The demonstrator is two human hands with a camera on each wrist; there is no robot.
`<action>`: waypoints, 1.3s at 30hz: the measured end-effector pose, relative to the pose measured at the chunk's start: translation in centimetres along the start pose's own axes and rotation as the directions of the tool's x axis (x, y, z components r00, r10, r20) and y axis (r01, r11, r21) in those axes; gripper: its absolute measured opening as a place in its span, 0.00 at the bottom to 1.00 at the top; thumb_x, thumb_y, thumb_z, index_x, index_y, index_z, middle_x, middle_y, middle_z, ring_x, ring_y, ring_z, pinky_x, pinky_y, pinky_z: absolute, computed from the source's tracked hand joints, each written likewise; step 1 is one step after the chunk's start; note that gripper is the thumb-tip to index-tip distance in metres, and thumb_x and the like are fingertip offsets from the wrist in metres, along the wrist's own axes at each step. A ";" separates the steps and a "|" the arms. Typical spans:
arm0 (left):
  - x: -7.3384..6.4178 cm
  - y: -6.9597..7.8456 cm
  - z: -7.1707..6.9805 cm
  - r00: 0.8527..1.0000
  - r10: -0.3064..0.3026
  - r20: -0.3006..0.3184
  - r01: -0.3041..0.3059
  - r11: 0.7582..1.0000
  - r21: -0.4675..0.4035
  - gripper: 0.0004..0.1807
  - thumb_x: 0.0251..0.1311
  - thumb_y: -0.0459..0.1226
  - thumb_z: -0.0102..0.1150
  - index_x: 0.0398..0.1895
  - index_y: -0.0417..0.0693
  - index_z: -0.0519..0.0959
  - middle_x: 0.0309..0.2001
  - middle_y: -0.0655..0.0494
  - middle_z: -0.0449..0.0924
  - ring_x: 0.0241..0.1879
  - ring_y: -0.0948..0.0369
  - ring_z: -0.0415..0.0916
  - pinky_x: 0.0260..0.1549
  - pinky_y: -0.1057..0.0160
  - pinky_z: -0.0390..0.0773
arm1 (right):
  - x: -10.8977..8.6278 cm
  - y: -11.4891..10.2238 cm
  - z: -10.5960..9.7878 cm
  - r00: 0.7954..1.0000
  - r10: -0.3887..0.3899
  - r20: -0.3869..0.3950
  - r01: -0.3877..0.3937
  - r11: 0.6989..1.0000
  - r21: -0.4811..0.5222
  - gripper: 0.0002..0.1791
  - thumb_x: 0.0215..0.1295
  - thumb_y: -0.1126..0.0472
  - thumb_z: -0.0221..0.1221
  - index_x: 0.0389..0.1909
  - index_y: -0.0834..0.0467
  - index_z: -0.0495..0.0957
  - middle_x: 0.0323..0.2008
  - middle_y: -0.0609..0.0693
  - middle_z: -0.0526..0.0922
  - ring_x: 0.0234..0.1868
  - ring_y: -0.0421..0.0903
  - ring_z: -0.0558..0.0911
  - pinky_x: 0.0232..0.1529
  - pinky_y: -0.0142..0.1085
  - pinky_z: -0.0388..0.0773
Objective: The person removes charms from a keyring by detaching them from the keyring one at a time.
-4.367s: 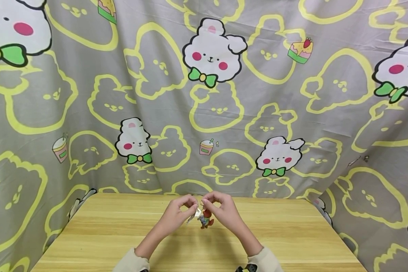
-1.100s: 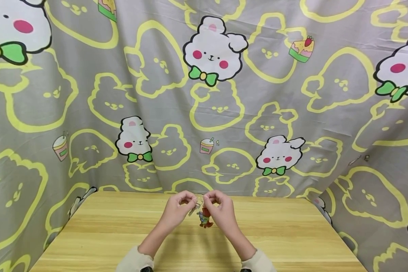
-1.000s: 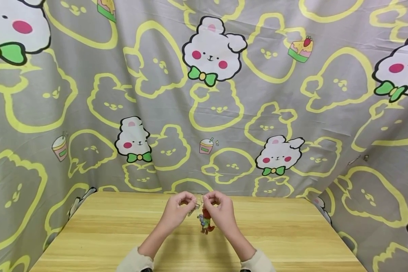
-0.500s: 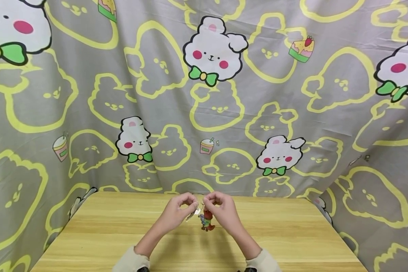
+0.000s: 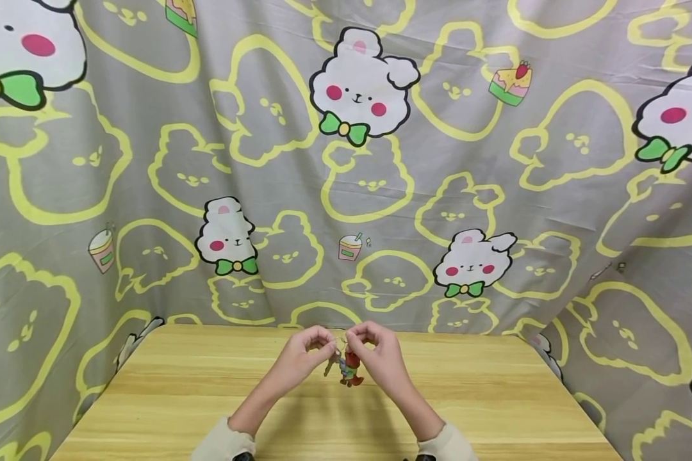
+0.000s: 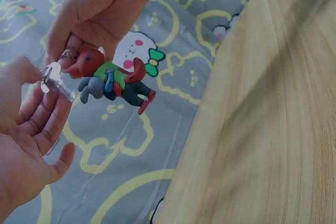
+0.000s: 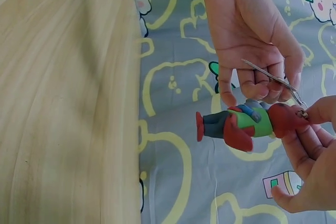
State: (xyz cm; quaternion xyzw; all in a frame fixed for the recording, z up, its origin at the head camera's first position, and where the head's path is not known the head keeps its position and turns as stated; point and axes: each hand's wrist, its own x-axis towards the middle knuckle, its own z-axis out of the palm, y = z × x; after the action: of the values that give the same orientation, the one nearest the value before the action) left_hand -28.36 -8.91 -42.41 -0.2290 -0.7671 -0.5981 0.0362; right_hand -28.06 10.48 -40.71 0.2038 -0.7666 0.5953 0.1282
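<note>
We are seeing the key [image 5: 330,367] hanging steeply down beside the figure [image 5: 352,371], where half a second ago it was slanting out and catching the light. The figure is keeping nearly the same spot, dangling above the counter [image 5: 167,400] between our hands, slightly higher than a second ago. Our left hand [image 5: 304,352] is pinching the key near its top end, thumb against fingers. Our right hand [image 5: 382,353] is pinching the small loop [image 7: 303,114] at the top of the figure's head. Some thin metal is showing between the two sets of fingertips, but whether it is joining key and loop we cannot tell; nor are we managing to count whether there is more than one key. For the work, we are judging this to be a change of angle rather than clear progress: both things are still being held in the air, and the fingertips are working close together. The figure's weight is probably pulling on the loop, so a slack pinch could be letting it twist.
</note>
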 end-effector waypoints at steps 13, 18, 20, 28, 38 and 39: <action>0.0 -0.1 0.2 0.995 -0.068 -0.067 0.064 0.996 -0.060 0.10 0.71 0.39 0.60 0.42 0.40 0.84 0.38 0.47 0.87 0.40 0.63 0.83 0.49 0.64 0.79 | -0.1 0.2 -0.1 0.999 -0.044 0.008 0.044 0.999 -0.016 0.06 0.69 0.61 0.65 0.33 0.58 0.84 0.25 0.54 0.86 0.27 0.40 0.82 0.43 0.33 0.79; -0.1 -0.1 0.3 0.990 -0.065 -0.122 0.061 0.997 -0.039 0.10 0.70 0.38 0.61 0.41 0.38 0.83 0.37 0.49 0.86 0.39 0.64 0.83 0.50 0.62 0.79 | -0.2 0.2 -0.2 1.000 -0.018 0.008 0.018 1.000 -0.011 0.05 0.69 0.61 0.65 0.33 0.57 0.84 0.25 0.54 0.86 0.26 0.40 0.83 0.43 0.31 0.78; -0.1 0.0 0.3 0.990 -0.057 -0.127 0.054 0.998 -0.027 0.10 0.70 0.38 0.61 0.41 0.39 0.84 0.37 0.50 0.86 0.39 0.65 0.82 0.51 0.60 0.79 | -0.2 0.2 -0.2 1.000 -0.015 0.008 0.015 1.000 -0.010 0.05 0.69 0.61 0.65 0.33 0.57 0.84 0.25 0.54 0.86 0.26 0.40 0.83 0.42 0.30 0.79; -0.2 0.2 0.2 0.994 0.002 -0.106 0.001 0.999 0.033 0.06 0.70 0.38 0.62 0.38 0.44 0.84 0.35 0.51 0.85 0.37 0.66 0.80 0.47 0.60 0.80 | -0.2 0.4 -0.3 1.000 -0.027 -0.004 0.027 0.999 -0.019 0.05 0.69 0.61 0.65 0.33 0.58 0.84 0.25 0.54 0.86 0.27 0.39 0.83 0.40 0.31 0.79; -0.2 0.3 0.0 0.997 0.075 -0.023 -0.072 0.990 0.122 0.06 0.70 0.39 0.62 0.36 0.48 0.84 0.35 0.55 0.87 0.38 0.65 0.81 0.44 0.65 0.80 | -0.2 0.3 -0.2 1.000 -0.017 0.012 0.017 1.000 -0.024 0.06 0.69 0.61 0.65 0.34 0.60 0.84 0.25 0.52 0.86 0.27 0.39 0.82 0.42 0.31 0.78; -0.2 0.4 0.0 0.996 0.083 -0.015 -0.080 0.988 0.131 0.06 0.70 0.39 0.62 0.36 0.48 0.84 0.34 0.56 0.87 0.37 0.66 0.81 0.44 0.65 0.80 | -0.2 0.3 -0.2 1.000 -0.017 0.016 0.017 1.000 -0.025 0.06 0.69 0.61 0.65 0.34 0.60 0.84 0.25 0.52 0.86 0.28 0.39 0.82 0.43 0.30 0.78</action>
State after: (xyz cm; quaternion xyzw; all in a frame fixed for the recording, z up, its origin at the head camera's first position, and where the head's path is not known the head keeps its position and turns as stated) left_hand -28.00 -8.92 -42.16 -0.2512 -0.7941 -0.5472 0.0832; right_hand -28.03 10.80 -40.95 0.2132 -0.7734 0.5827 0.1299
